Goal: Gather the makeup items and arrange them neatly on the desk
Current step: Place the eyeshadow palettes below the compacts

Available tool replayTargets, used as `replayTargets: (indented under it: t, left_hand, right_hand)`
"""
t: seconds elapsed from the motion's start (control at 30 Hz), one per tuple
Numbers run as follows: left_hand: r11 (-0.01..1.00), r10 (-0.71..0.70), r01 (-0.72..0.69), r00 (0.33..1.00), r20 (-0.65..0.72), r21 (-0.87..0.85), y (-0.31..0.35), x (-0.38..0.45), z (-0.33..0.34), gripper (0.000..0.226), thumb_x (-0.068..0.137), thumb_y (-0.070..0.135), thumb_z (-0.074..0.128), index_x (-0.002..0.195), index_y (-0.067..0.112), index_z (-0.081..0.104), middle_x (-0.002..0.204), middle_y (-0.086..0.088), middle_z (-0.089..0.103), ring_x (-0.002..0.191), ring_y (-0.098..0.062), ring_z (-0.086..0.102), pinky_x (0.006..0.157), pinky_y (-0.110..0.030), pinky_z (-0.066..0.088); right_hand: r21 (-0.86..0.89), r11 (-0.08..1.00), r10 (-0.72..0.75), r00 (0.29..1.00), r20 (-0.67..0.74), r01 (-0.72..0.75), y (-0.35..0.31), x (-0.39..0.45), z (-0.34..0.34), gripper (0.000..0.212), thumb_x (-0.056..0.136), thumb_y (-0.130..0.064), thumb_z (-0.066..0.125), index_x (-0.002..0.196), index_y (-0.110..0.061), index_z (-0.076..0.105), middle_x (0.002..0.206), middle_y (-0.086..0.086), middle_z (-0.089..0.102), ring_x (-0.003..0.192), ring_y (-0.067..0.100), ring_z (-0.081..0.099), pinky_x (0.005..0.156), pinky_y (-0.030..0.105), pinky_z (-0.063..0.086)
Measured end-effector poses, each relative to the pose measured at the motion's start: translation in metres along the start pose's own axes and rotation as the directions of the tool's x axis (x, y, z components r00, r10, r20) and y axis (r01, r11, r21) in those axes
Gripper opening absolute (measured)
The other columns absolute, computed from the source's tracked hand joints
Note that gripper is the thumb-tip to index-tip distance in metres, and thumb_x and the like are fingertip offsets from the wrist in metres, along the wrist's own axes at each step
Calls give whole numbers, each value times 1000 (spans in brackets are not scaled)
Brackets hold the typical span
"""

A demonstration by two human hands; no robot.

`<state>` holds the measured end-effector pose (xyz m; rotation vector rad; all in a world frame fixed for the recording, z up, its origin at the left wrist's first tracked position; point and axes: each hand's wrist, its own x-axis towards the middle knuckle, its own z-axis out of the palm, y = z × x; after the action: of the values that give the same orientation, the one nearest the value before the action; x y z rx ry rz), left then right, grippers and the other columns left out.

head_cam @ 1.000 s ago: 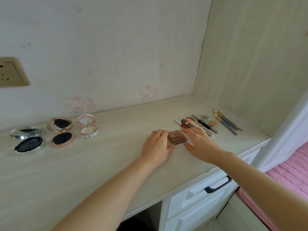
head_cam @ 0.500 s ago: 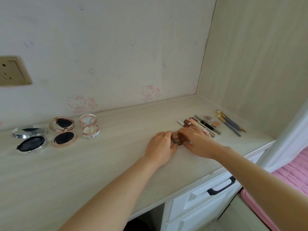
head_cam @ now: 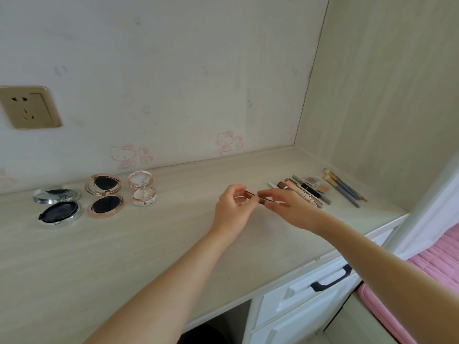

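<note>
Three open compacts (head_cam: 104, 196) lie at nine o'clock on the desk (head_cam: 149, 244). At centre, left hand (head_cam: 232, 209) and right hand (head_cam: 285, 207) pinch the brown palette (head_cam: 255, 197) above it; pencils (head_cam: 305, 191) lie at three o'clock.

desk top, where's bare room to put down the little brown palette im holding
Bare desk lies between the pink floral compact and your left hand, and along the whole front edge nearer you. The brown palette is in both hands. It is crowded at the right: pencils and lip tubes, then the brushes.
</note>
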<state>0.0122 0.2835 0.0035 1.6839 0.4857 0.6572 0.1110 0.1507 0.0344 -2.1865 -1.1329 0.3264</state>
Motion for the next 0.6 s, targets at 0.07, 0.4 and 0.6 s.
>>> replayTargets:
  t: [0.07,0.4,0.6]
  left_hand:
    - [983,-82,77,996,-25,-168,5,-4,-9,46,71,40,73,111,25,58,113,6,64,95,-6,65,82,-24,53]
    - [775,-222,212,973,57,-596,17,-24,-79,32,85,13,70,115,9,59,106,-13,70,95,-22,71,78,-28,58]
    - [733,-217,226,972,94,-642,18,-44,-132,33,84,10,69,115,8,60,105,-11,71,100,-25,69,85,-31,54]
  right_hand:
    - [141,990,16,1000,-20,-13,-16,-2,4,33,99,-21,49,131,-18,55,124,-9,60,108,-2,54,83,2,40]
    - [346,938,-3,997,-78,30,-80,-6,40,31,93,-25,60,123,-17,61,115,-8,66,104,0,62,87,21,51]
    - [396,915,-65,997,-41,76,-111,-7,71,25,86,-23,69,101,-43,61,96,-28,68,97,-12,61,77,5,47]
